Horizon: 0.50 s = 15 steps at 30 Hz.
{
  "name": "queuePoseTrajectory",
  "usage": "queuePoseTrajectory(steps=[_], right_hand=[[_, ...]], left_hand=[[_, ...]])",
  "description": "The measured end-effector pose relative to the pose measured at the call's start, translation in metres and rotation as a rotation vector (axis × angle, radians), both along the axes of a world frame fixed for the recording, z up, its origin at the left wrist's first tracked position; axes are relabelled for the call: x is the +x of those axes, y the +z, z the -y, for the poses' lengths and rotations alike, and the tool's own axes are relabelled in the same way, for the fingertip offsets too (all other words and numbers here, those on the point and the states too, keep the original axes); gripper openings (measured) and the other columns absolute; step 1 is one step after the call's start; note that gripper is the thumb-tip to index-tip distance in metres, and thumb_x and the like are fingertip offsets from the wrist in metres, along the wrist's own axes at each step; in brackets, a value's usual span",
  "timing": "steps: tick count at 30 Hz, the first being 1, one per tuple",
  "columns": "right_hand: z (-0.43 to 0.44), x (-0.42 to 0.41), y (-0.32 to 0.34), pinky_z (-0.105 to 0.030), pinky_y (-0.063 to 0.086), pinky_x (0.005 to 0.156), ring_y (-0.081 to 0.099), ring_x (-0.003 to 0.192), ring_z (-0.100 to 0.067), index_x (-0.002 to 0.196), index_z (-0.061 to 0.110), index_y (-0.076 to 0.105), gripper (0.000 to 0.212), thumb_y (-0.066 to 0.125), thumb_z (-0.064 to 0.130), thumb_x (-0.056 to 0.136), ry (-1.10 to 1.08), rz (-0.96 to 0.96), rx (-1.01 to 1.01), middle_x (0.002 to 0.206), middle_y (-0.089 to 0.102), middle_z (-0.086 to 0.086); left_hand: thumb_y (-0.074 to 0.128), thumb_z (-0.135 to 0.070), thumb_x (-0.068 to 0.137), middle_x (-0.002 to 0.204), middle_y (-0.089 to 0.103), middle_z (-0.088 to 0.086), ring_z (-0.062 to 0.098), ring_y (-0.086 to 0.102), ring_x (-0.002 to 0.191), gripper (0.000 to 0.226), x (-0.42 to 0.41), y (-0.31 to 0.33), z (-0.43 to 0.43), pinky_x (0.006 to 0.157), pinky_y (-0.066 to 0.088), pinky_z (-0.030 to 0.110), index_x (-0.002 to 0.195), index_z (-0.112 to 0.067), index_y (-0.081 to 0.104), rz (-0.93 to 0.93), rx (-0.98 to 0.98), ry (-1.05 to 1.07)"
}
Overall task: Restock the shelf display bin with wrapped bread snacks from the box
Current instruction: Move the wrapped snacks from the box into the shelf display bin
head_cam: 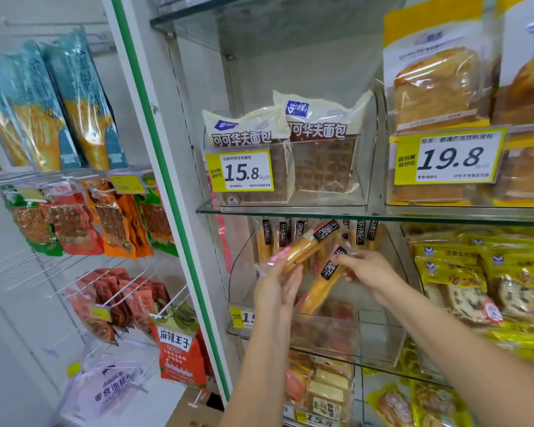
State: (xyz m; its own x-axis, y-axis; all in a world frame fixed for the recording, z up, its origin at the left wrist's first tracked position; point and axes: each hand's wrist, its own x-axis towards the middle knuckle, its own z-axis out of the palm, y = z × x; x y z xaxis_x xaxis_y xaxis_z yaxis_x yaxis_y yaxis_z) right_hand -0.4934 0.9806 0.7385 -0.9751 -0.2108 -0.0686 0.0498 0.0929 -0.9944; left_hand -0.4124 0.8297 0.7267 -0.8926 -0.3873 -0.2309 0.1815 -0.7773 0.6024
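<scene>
The nails (285, 249) of the left grip (276, 282) are long and painted bright pink. The right grip (369, 269), the left forearm (259, 365) and the right forearm (475, 349) are bare.

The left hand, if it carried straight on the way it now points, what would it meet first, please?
Probably the upright bread sticks at the back of the display bin; the left hand points up into it, though depth is unclear.
</scene>
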Motion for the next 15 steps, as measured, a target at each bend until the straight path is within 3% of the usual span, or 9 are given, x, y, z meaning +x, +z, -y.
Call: queuePoseTrajectory(steps=[2, 5, 8, 11, 13, 15], right_hand=[[0.002, -0.006, -0.002, -0.019, 0.04, 0.05, 0.046, 0.052, -0.01, 0.117, 0.002, 0.062, 0.039, 0.071, 0.017, 0.082, 0.008, 0.014, -0.043, 0.058, 0.055, 0.0], [0.002, -0.014, 0.005, -0.018, 0.038, 0.044, 0.043, 0.05, -0.01, 0.129, 0.009, 0.054, 0.045, 0.066, 0.015, 0.086, 0.051, -0.032, -0.065, 0.061, 0.055, 0.003], [0.002, -0.023, 0.012, -0.027, 0.034, 0.042, 0.044, 0.042, -0.014, 0.112, 0.01, 0.061, 0.031, 0.069, 0.022, 0.085, 0.029, -0.101, 0.097, 0.08, 0.063, 0.006], [0.003, -0.037, 0.017, -0.025, 0.037, 0.039, 0.052, 0.045, -0.021, 0.104, 0.007, 0.061, 0.032, 0.07, 0.03, 0.083, -0.004, -0.151, 0.271, 0.065, 0.057, -0.001], [0.005, -0.048, 0.017, -0.028, 0.048, 0.055, 0.061, 0.067, -0.021, 0.11, 0.008, 0.06, 0.036, 0.07, 0.029, 0.082, -0.02, -0.211, 0.357, 0.082, 0.062, -0.007], [0.006, -0.061, 0.014, -0.031, 0.05, 0.08, 0.061, 0.097, -0.023, 0.118, 0.007, 0.059, 0.044, 0.071, 0.029, 0.081, -0.042, -0.266, 0.426, 0.111, 0.064, -0.01]], left_hand=[[0.072, -0.008, 0.079, 0.115, 0.066, 0.015, 0.024, 0.071, 0.087, 0.057, -0.004, -0.004, -0.001, 0.066, 0.059, 0.028, 0.13, -0.008, 0.047, 0.047, -0.183, -0.101], [0.078, -0.026, 0.074, 0.103, 0.072, 0.005, 0.017, 0.069, 0.087, 0.053, -0.008, -0.007, 0.004, 0.074, 0.056, 0.028, 0.12, -0.008, 0.06, 0.213, -0.711, -0.259], [0.078, -0.029, 0.074, 0.114, 0.066, 0.006, 0.016, 0.066, 0.091, 0.063, -0.021, 0.001, 0.009, 0.089, 0.054, 0.035, 0.128, -0.007, 0.053, 0.307, -1.076, -0.334], [0.075, -0.02, 0.078, 0.1, 0.064, 0.005, 0.015, 0.063, 0.083, 0.059, -0.041, 0.009, 0.008, 0.076, 0.057, 0.027, 0.128, 0.0, 0.049, 0.376, -1.235, -0.421], [0.073, -0.017, 0.079, 0.104, 0.061, 0.005, 0.018, 0.061, 0.089, 0.058, -0.054, 0.008, 0.004, 0.071, 0.054, 0.023, 0.129, 0.001, 0.048, 0.419, -1.329, -0.448], [0.071, -0.016, 0.08, 0.124, 0.058, 0.01, 0.024, 0.058, 0.107, 0.058, -0.067, 0.001, 0.001, 0.08, 0.047, 0.027, 0.131, -0.002, 0.048, 0.456, -1.43, -0.43]])
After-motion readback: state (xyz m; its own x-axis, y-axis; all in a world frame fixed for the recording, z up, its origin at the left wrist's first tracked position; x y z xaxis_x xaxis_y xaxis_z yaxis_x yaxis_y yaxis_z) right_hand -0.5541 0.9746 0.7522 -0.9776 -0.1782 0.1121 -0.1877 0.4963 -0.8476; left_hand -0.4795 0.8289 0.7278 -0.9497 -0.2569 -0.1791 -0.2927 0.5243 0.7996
